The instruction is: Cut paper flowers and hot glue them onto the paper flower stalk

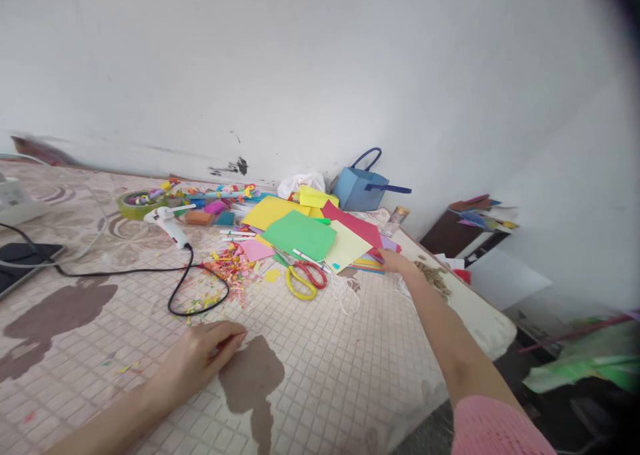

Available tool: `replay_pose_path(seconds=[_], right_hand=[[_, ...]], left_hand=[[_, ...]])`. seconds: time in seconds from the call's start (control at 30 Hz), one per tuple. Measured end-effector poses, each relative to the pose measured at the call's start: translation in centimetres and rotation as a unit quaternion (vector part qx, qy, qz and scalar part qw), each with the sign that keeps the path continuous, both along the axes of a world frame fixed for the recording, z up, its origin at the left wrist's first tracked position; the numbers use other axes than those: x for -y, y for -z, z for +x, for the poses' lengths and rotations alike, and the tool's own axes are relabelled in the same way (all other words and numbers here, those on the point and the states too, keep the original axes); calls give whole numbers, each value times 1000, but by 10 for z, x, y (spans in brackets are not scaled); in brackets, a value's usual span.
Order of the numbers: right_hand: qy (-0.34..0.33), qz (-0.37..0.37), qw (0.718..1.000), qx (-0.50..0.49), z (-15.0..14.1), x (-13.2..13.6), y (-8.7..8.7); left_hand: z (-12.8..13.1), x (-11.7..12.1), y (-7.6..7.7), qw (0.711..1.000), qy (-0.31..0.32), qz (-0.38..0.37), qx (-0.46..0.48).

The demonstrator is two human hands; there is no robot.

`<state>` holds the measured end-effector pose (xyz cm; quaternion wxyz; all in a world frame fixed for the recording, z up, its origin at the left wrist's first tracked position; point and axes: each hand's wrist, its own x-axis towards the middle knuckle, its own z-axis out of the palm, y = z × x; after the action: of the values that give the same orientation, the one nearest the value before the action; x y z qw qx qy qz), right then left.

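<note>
My left hand (207, 348) rests on the tabletop, its fingers curled together with nothing visible in them. Stretched far forward, my right hand (393, 260) has its fingers at the right edge of a pile of coloured paper (369, 264), seemingly pinching it; the fingertips are partly hidden. On that pile lie a green sheet (301, 235), a pale yellow sheet (346, 243) and a red sheet (356, 227). Scissors (301, 290) with one yellow and one red handle lie in front, beside some white string (346, 294).
A white glue gun (170, 227) with a black cord lies left of a heap of paper scraps (233, 268). Behind are a roll of tape (135, 206), clay blocks (199, 218) and a blue bag (361, 190). Small pebble-like pieces (434, 278) and a corked jar (397, 220) stand near the right edge.
</note>
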<state>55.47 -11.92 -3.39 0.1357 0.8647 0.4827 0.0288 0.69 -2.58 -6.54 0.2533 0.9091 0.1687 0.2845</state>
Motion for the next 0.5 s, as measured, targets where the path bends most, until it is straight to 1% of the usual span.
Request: replay_pose_path(seconds=[0.1, 0.3, 0.4, 0.5], right_hand=[[5, 26, 998, 52, -5, 6, -7], [-14, 98, 983, 156, -11, 12, -31], [-25, 111, 979, 170, -11, 11, -41], [-28, 118, 978, 168, -11, 11, -46]], left_hand=[[1, 0, -1, 1000, -2, 2, 0], [1, 1, -5, 1000, -4, 8, -15], [1, 2, -5, 1000, -8, 12, -10], [0, 2, -6, 1000, -5, 14, -6]])
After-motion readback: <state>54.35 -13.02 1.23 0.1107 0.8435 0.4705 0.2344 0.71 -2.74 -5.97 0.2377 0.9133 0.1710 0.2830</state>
